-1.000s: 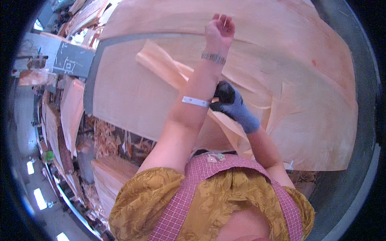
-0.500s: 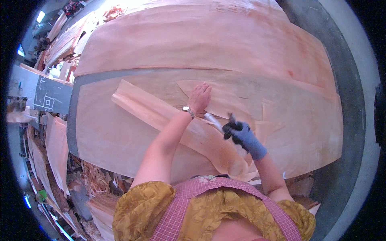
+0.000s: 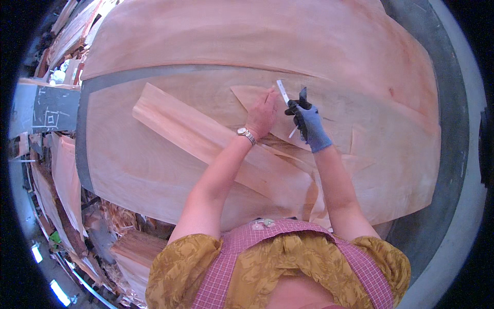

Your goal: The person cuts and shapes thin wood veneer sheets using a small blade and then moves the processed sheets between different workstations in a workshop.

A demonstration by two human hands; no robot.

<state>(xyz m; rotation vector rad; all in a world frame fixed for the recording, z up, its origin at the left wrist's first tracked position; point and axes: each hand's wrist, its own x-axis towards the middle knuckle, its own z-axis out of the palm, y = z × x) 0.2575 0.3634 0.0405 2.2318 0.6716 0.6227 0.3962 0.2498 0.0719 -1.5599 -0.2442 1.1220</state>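
My bare left hand (image 3: 262,113), a watch on its wrist, lies with fingers stretched out on a pointed piece of thin wood veneer (image 3: 244,97). To its right, my right hand (image 3: 309,121), in a blue and black glove, grips a slim knife (image 3: 282,91) with a pale, straight blade. The blade points up and away from me, just beyond the left fingertips. A long loose veneer strip (image 3: 190,123) runs diagonally under my left forearm, its near end curling close to my apron. Beneath all this spreads a wide veneer sheet (image 3: 123,149).
Another large stack of veneer sheets (image 3: 247,38) covers the far side. A dark grey surface (image 3: 455,129) borders the right. Off to the left are a grey board (image 3: 56,108) with chalk-like marks, hanging veneer pieces (image 3: 67,175) and wood scraps (image 3: 121,224) below the edge.
My right hand has moved up and away from me with the knife, its blade now past the left fingertips. My left hand has shifted slightly on the veneer. The view has tilted a little.
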